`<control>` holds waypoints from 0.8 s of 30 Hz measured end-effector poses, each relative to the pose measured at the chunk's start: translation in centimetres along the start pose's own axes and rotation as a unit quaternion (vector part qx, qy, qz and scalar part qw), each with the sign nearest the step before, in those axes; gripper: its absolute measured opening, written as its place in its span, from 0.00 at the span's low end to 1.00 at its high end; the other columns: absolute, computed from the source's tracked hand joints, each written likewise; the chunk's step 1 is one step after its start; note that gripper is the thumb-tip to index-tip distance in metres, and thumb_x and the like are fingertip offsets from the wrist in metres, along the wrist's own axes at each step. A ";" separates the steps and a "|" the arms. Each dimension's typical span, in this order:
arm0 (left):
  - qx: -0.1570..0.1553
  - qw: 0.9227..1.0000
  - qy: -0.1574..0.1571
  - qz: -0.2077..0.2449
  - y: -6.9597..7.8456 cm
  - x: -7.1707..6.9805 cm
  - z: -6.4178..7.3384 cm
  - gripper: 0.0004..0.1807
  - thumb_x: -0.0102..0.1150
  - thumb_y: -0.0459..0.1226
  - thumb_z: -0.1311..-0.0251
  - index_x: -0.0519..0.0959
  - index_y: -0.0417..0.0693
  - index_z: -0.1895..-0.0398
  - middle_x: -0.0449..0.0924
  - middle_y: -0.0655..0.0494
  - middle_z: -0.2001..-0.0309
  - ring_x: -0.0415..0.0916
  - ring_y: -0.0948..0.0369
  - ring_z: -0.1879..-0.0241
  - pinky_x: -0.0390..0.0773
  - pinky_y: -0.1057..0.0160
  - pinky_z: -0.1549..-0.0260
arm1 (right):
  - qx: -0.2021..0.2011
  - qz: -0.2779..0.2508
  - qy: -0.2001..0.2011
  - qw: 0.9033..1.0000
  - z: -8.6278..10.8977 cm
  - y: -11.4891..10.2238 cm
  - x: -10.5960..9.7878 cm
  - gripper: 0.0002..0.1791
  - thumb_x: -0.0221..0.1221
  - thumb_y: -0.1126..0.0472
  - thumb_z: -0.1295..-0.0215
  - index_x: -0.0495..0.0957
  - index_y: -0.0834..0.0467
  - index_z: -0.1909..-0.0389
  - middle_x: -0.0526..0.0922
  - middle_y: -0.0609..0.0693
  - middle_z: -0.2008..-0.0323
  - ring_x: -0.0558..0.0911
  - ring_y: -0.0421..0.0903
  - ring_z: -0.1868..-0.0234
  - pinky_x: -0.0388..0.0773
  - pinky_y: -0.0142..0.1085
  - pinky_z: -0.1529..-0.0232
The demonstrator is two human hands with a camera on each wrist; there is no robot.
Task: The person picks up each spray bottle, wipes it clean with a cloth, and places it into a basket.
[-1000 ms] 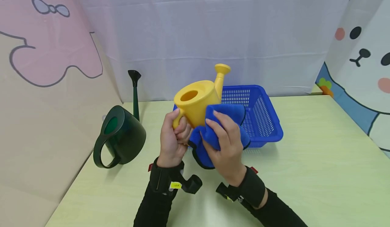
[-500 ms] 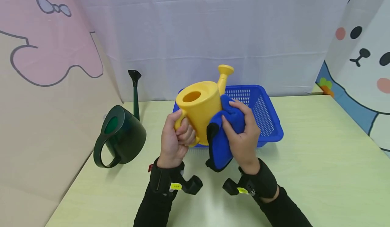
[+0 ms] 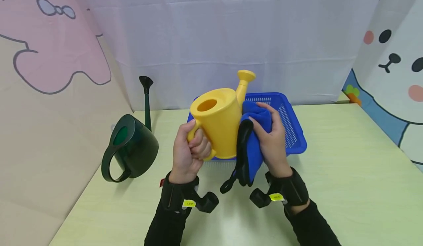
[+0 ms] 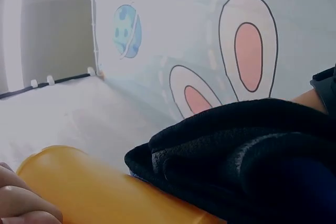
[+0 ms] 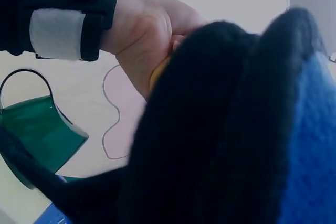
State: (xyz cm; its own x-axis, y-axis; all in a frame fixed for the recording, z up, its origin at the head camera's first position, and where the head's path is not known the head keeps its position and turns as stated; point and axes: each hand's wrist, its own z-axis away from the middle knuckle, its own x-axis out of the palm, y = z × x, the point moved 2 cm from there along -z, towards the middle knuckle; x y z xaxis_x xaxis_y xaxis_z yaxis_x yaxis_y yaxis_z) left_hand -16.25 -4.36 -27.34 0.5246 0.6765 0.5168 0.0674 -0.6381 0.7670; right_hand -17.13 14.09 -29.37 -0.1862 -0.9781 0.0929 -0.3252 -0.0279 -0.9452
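In the head view a yellow watering can (image 3: 220,128) is held up in front of the basket, its spout pointing away to the right. My left hand (image 3: 191,150) grips its handle, fingers curled round it. On the can's right side my right hand (image 3: 272,139) holds a bunched blue cloth (image 3: 255,154) with black edging against the wall, thumb toward me. The cloth's dark folds and a small loop hang below that hand. The left wrist view shows the yellow can (image 4: 100,192) with the dark cloth edge (image 4: 226,150) lying over it. Folds of cloth (image 5: 210,129) fill much of the right wrist view.
A blue plastic basket (image 3: 294,128) stands on the pale table (image 3: 347,172) behind the yellow can, partly hidden by it. To the left is a dark green watering can (image 3: 140,150) with a long spout. A white curtain (image 3: 211,36) closes off the back.
My right hand and the cloth have slid rightward from the can's front to its right side, turning more upright. The can shifted slightly right, and the left hand kept its grip.
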 end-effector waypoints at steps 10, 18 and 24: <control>0.025 0.999 0.029 0.021 0.2 -0.2 -0.1 0.26 0.20 0.40 0.33 0.52 0.52 0.93 0.48 0.61 0.93 0.43 0.64 0.94 0.37 0.65 0.91 | -0.186 0.090 0.053 0.977 2.0 -0.4 1.8 0.25 0.60 0.69 0.45 0.70 0.62 0.45 0.77 0.57 0.51 0.78 0.40 0.56 0.75 0.26 0.54; 0.021 0.998 0.051 0.018 0.3 -0.3 -0.2 0.27 0.21 0.41 0.32 0.52 0.52 0.93 0.49 0.62 0.93 0.44 0.64 0.95 0.36 0.65 0.91 | -0.358 0.171 0.091 0.914 4.0 -0.5 3.9 0.26 0.58 0.50 0.41 0.71 0.67 0.50 0.75 0.62 0.55 0.75 0.54 0.51 0.69 0.33 0.42; 0.027 0.998 0.062 0.018 0.4 -0.2 -0.2 0.27 0.22 0.41 0.32 0.53 0.52 0.93 0.50 0.63 0.93 0.43 0.64 0.95 0.36 0.66 0.92 | -0.458 0.220 0.122 0.852 4.9 -0.4 5.0 0.23 0.58 0.53 0.40 0.72 0.68 0.54 0.74 0.63 0.58 0.73 0.57 0.55 0.68 0.33 0.43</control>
State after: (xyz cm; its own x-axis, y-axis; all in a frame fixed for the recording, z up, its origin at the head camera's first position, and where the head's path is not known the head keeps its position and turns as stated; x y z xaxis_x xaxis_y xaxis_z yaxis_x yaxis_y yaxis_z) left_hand -16.53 -4.68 -27.10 0.4194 0.6912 0.5885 0.0973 -0.6788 0.7278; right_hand -13.42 8.26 -30.08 -0.6283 -0.7770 -0.0389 -0.7410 0.6130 -0.2743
